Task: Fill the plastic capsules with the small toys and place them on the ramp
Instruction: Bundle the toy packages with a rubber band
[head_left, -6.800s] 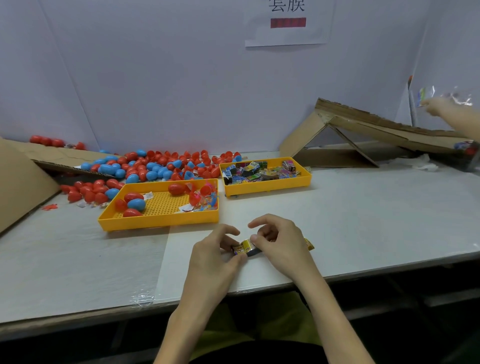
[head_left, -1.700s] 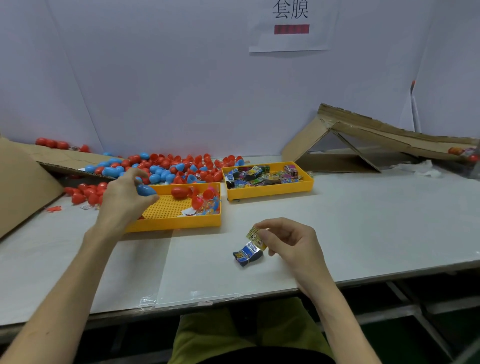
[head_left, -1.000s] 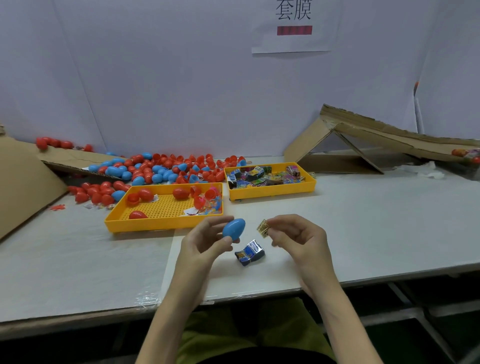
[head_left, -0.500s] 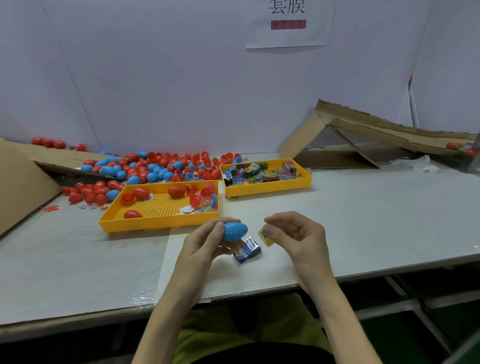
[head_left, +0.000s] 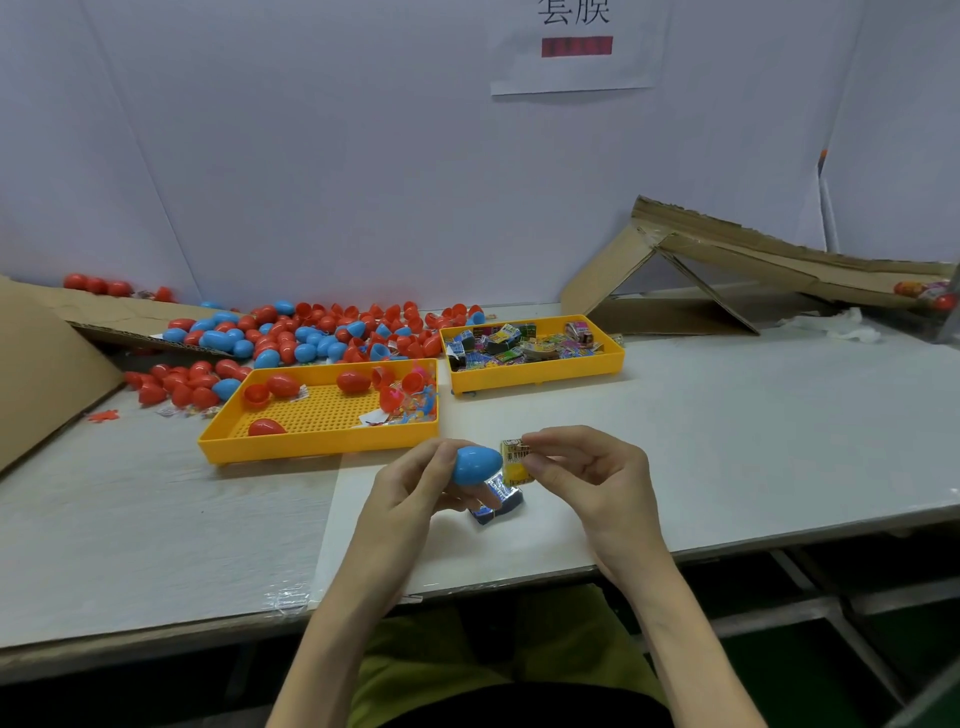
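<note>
Capsule (head_left: 475, 464), blue and egg-shaped, sits pinched in the left hand (head_left: 415, 486) just above the counter (head_left: 727, 441), while the right hand (head_left: 587, 473) pinches a small yellow toy packet (head_left: 514, 461) beside its tip. Its smooth, hard shell looks light and slippery, so I'd grip each half around its widest part to pull it open. Another packet (head_left: 498, 504) lies beneath.

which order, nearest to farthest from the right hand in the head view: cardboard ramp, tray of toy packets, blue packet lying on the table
From the right hand:
1. blue packet, lying just to its left, below the fingers.
2. tray of toy packets, farther back, centre.
3. cardboard ramp, far back on the right.
</note>
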